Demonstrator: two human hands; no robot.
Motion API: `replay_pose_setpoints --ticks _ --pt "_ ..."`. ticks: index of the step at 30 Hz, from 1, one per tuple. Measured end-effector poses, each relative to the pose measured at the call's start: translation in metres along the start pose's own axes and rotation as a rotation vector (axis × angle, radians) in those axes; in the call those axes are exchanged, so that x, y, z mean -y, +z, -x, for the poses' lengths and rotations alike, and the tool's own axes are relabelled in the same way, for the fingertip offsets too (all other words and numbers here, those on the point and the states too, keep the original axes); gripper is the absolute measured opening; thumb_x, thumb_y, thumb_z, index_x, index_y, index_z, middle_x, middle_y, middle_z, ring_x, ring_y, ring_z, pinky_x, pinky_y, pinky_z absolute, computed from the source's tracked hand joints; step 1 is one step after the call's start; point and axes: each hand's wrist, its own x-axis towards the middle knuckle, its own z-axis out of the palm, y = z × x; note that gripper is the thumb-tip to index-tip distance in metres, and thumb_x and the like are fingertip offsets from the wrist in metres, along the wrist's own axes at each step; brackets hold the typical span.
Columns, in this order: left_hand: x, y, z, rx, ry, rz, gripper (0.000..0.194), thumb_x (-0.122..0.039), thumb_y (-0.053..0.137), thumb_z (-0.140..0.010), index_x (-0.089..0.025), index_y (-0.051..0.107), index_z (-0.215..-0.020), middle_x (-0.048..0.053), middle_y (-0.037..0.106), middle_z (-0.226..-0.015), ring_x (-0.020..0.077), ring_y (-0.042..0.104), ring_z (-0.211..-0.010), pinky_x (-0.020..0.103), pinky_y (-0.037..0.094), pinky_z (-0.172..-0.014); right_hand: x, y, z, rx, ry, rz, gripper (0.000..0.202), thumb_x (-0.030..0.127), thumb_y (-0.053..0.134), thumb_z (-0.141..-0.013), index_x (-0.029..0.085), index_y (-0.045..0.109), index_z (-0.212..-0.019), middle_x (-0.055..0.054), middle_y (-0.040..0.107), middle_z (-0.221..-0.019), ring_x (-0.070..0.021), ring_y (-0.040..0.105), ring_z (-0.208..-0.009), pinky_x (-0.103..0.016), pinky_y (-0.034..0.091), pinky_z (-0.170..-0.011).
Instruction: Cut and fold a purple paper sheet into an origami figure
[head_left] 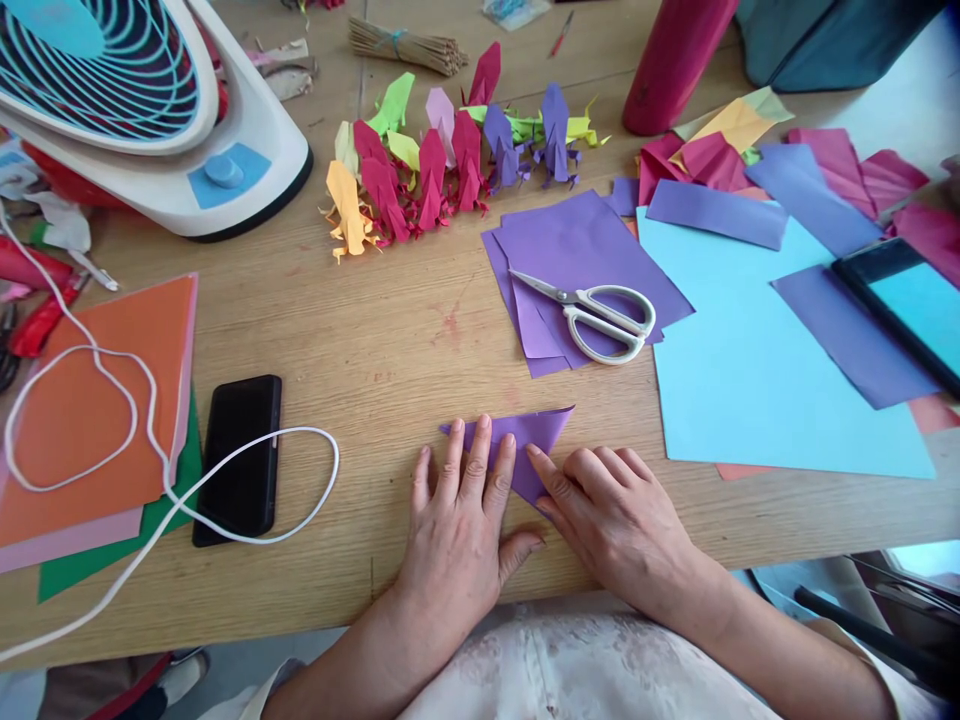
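A folded purple paper triangle (551, 430) lies on the table, its point toward me and its long edge away from me. My left hand (461, 530) rests flat across its left part, fingers stretched and slightly apart. At the right side of the triangle, my right hand (630, 520) has its index fingertip on the paper and its thumb by the lower edge; the other fingers are curled. Beyond my hands, white-handled scissors (611, 318) lie on a stack of purple paper sheets (585, 230).
Several folded paper figures (431, 180) stand at the back. A fan (247, 150) stands back left, with a phone (238, 460), a white cable (330, 480) and coloured sheets (97, 370) nearer. Light-blue paper (772, 390) lies right, below a red cylinder (679, 60).
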Motion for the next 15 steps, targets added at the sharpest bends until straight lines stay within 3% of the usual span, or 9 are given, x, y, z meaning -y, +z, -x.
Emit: replay_pose_setpoints --ticks 7,15 --pt "0.0004 -0.0008 0.0007 -0.004 -0.004 0.002 0.082 -0.069 0.035 -0.094 -0.017 0.032 -0.156 0.015 0.022 -0.164 0.0405 0.027 -0.149 0.061 0.029 -0.112 0.0003 -0.0001 0.0008 0.0 0.013 0.014 0.04 0.029 0.054 -0.099 0.006 0.061 -0.131 -0.007 0.057 -0.081 -0.0204 0.045 -0.074 -0.036 0.034 -0.065" --pt "-0.0008 -0.005 -0.0011 -0.004 -0.01 0.027 0.081 -0.071 0.046 -0.089 -0.028 0.033 -0.156 0.015 0.027 -0.163 0.0412 0.031 -0.147 0.061 0.032 -0.11 0.0005 -0.0002 0.0017 -0.016 0.027 0.027 0.04 0.028 0.05 -0.101 0.006 0.059 -0.133 -0.006 0.055 -0.079 -0.0203 0.044 -0.073 -0.035 0.034 -0.066"
